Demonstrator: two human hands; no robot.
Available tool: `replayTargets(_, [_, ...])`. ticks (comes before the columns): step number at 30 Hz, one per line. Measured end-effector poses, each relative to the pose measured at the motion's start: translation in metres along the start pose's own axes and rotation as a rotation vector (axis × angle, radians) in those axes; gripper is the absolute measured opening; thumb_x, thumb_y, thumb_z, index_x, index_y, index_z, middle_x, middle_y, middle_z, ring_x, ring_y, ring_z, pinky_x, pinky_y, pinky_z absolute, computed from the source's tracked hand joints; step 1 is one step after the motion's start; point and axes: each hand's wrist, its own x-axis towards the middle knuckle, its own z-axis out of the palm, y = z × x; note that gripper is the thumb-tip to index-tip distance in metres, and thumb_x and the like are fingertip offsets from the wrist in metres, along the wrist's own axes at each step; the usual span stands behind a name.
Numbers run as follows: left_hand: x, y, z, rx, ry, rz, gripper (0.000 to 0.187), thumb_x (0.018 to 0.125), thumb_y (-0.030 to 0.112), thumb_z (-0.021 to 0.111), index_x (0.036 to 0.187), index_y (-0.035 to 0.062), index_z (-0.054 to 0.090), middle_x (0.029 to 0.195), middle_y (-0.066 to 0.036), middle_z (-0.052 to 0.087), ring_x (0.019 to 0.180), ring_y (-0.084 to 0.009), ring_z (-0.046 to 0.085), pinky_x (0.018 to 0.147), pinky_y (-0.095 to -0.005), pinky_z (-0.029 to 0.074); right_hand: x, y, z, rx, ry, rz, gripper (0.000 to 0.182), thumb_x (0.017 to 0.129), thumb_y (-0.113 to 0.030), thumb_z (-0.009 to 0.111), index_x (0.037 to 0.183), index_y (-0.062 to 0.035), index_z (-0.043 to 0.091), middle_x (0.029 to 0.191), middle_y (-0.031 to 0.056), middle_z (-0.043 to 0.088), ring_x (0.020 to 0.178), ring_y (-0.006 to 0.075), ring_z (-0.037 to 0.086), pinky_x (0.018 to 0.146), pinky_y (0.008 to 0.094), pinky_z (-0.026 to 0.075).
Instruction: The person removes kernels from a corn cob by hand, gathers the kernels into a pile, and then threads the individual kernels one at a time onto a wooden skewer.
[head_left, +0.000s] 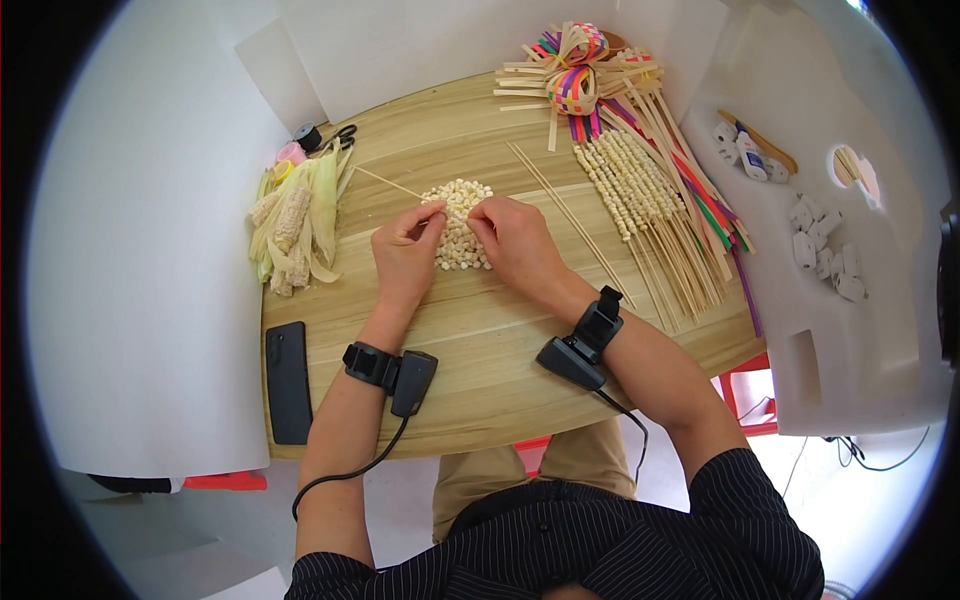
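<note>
A pile of pale corn kernels [460, 240] lies on the wooden table [400, 300]. At its left edge my left hand [408, 245] is closed in a pinch on a thin wooden stick [385, 182], which points up and to the left. My right hand [515, 240] is at the pile's right edge, thumb and finger pressed together; whatever they hold is too small to name. Loose sticks [570, 220] lie right of it. Farther right, sticks threaded with kernels [630, 185] lie side by side.
Corn husks and cobs [295, 225], thread spools [291, 154] and scissors [345, 138] are on the left. A black phone [288, 382] lies at the near left. Woven coloured balls [573, 90] and coloured strips [710, 195] occupy the right. Cables hang from both wrist devices.
</note>
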Motion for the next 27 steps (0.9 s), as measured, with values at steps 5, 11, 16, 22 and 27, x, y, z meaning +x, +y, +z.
replayTargets(5, [0.004,0.001,-0.004,0.081,0.149,0.114,0.018,0.081,0.003,0.059,0.099,0.0012,0.064,0.080,-0.007,0.066,0.066,-0.0089,0.059,0.060,-0.0207,0.046,0.000,0.002,0.000,0.010,0.012,-0.002,0.009,0.078,-0.008,0.057,0.076,0.0007,0.056,0.074,0.0176,0.057,0.071,0.0345,0.056,0.063,0.0415,0.045])
replayTargets(11, [0.017,-0.022,-0.034,0.630,0.006,0.343,0.021,0.077,0.001,0.058,0.097,0.0018,0.064,0.084,-0.012,0.063,0.081,-0.0274,0.059,0.074,-0.0337,0.046,0.001,0.006,0.000,-0.021,0.034,0.010,0.009,0.079,-0.008,0.056,0.076,0.0009,0.055,0.074,0.0177,0.057,0.071,0.0348,0.056,0.063,0.0418,0.045])
replayTargets(16, [0.020,-0.035,-0.034,0.740,-0.105,0.330,0.024,0.077,0.001,0.056,0.099,0.0033,0.062,0.095,-0.012,0.060,0.091,-0.0313,0.054,0.081,-0.0358,0.043,0.001,0.008,0.000,-0.017,0.026,0.017,0.011,0.079,-0.009,0.056,0.077,0.0010,0.055,0.074,0.0178,0.057,0.072,0.0348,0.056,0.064,0.0421,0.045])
replayTargets(22, [0.028,-0.036,-0.035,0.743,-0.154,0.333,0.020,0.076,0.002,0.058,0.095,0.0042,0.064,0.094,-0.011,0.058,0.091,-0.0291,0.054,0.080,-0.0351,0.043,0.001,0.007,0.000,-0.026,0.033,0.020,0.010,0.079,-0.009,0.056,0.077,0.0008,0.055,0.074,0.0174,0.057,0.071,0.0347,0.056,0.064,0.0419,0.045])
replayTargets(27, [0.028,-0.036,-0.037,0.677,-0.116,0.301,0.015,0.075,0.005,0.062,0.089,0.0032,0.065,0.090,-0.012,0.059,0.089,-0.0286,0.055,0.078,-0.0345,0.044,0.001,0.005,0.000,-0.020,0.032,0.010,0.010,0.078,-0.009,0.057,0.077,0.0009,0.055,0.074,0.0172,0.057,0.071,0.0344,0.056,0.064,0.0416,0.045])
